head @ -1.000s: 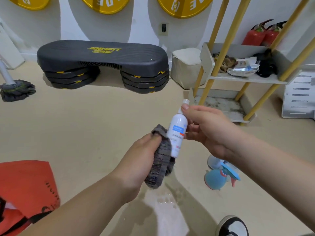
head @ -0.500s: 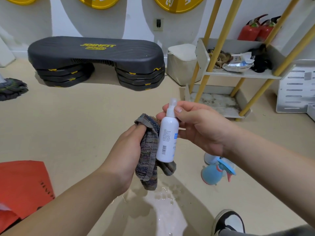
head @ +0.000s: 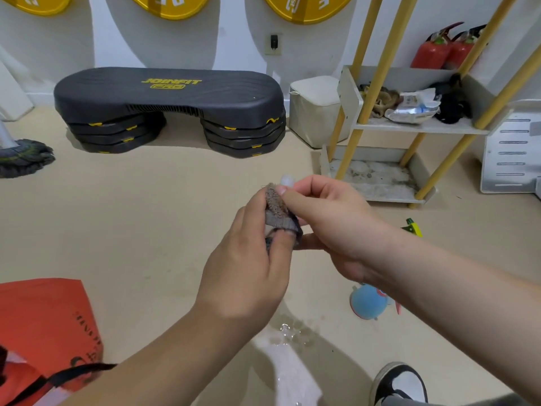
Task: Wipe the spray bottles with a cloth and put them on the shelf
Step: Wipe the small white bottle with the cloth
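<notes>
Since my L hand [head: 248, 259] now grips cloth [head: 276, 213] round bottle [head: 286, 180], R hand [head: 330, 227] pinching its top, wipe's begun; shelf [head: 421, 130] at 2 o'clock next

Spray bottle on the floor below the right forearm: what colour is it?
The spray bottle is light blue with a pinkish-red trigger; the head view, the only one, shows it.

Worn on the head, wide-angle, the only view given. Faced forward and down over the floor [head: 146, 215] toward the black step platform [head: 169, 104], set well apart at the far wall [head: 240, 39]. Sat close above the left hand [head: 248, 259] and right hand [head: 330, 227], framed at centre, nearer than the platform and to its right.
</notes>
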`<state>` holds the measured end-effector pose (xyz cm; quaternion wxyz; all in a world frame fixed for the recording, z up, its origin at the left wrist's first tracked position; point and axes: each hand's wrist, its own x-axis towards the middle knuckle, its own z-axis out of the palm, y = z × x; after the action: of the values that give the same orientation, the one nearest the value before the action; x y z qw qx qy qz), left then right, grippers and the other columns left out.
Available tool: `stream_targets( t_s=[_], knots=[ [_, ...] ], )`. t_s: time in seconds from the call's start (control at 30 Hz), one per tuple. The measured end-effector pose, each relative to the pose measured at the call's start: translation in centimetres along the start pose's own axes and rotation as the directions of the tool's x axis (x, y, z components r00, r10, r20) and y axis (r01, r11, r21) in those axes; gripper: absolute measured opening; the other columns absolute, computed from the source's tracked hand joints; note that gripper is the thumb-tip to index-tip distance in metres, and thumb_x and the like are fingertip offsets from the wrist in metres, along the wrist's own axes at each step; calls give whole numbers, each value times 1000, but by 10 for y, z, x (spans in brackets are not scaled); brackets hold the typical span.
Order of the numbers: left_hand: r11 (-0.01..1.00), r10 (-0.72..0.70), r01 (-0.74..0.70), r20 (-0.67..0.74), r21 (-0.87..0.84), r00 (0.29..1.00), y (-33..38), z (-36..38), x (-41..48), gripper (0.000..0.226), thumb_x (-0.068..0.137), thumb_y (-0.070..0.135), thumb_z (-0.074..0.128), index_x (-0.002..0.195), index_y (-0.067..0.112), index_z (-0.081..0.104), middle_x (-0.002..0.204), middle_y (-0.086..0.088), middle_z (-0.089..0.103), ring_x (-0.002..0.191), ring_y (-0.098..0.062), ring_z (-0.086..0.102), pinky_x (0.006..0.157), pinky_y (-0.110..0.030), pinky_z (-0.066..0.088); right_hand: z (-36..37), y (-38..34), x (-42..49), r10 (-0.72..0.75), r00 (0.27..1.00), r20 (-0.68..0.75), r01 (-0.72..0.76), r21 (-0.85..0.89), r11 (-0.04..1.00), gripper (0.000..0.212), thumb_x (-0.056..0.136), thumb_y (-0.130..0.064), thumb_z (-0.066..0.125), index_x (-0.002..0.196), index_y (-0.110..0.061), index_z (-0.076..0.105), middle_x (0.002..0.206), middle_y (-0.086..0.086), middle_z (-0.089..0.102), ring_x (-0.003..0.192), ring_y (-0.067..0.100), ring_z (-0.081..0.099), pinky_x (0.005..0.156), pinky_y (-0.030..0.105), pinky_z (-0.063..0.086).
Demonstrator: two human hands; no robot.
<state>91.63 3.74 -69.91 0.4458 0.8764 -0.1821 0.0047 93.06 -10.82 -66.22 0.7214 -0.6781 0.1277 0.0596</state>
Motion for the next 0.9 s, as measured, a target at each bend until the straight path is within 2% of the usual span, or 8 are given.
stream_targets(
  t_s=[0.13, 0.23, 0.3, 0.47, 0.57, 0.7, 0.83, 0.9],
  knots=[
    [974, -162, 161, 3, -159, 987, 3, -5, 4, 25, 110, 38, 33, 119, 54, 51, 88, 11, 70, 72, -4, 68, 58, -15, 48, 4, -5, 0, -39, 996, -86, 36, -42, 998, 18, 99, -22, 70, 96, -11, 57, 87, 13, 58, 75, 18, 62, 75, 53, 65],
    [795, -411, 462, 210, -392, 887, 0, -9, 3, 40, 112, 46, 26, 106, 23, 58, 85, -23, 74, 64, -24, 75, 62, -34, 49, -2, -7, 4, -48, 987, -153, 43, -39, 998, 18, 99, -20, 70, 91, -14, 54, 87, 11, 53, 73, 18, 60, 78, 54, 65],
    [799, -472, 517, 210, -307, 856, -9, -5, 2, 47, 112, 45, 27, 103, 17, 63, 97, -15, 75, 72, -16, 70, 69, -31, 48, -8, -8, 8, -38, 983, -182, 37, -10, 999, 17, 99, -20, 70, 95, -13, 55, 90, 11, 54, 76, 18, 60, 73, 48, 66],
    [947, -267, 268, 30, -180, 963, -7, 3, 0, 24, 106, 44, 36, 109, 39, 59, 99, 16, 69, 94, -1, 63, 79, -21, 49, -6, 2, 4, 33, 987, -156, -25, 49, 998, 25, 96, -25, 74, 94, -14, 52, 88, 8, 61, 70, 16, 65, 70, 46, 67],
    [975, -178, 176, -8, -139, 984, -3, 2, 3, 23, 108, 43, 35, 116, 43, 57, 101, 15, 69, 90, -8, 64, 76, -32, 52, -2, 0, 3, 62, 991, -118, -55, 64, 996, 26, 97, -29, 73, 97, -11, 54, 81, 7, 66, 64, 15, 67, 65, 40, 66],
    [785, -396, 437, 186, -440, 899, 0, -15, 13, 49, 112, 43, 30, 102, 17, 70, 90, -11, 79, 79, -42, 72, 58, -37, 51, -17, -14, 7, 108, 994, 36, -106, -30, 994, 30, 103, -29, 62, 114, -1, 67, 91, 10, 66, 78, 20, 61, 78, 44, 63],
    [537, -468, 567, 339, -625, 817, -10, -20, 16, 48, 109, 42, 44, 112, 8, 77, 114, -20, 78, 105, -35, 75, 100, -50, 54, -20, -11, 5, 40, 990, 133, -32, -56, 998, 24, 106, -24, 59, 108, -5, 72, 93, 6, 68, 79, 18, 60, 74, 38, 57],
    [475, -458, 589, 387, -654, 800, -13, -18, 16, 47, 109, 40, 44, 116, 9, 78, 115, -14, 79, 110, -29, 75, 104, -47, 54, -19, -9, 7, -5, 995, 97, 12, -64, 998, 24, 103, -28, 63, 99, -5, 66, 93, 11, 69, 79, 21, 62, 77, 42, 58]
  ],
)
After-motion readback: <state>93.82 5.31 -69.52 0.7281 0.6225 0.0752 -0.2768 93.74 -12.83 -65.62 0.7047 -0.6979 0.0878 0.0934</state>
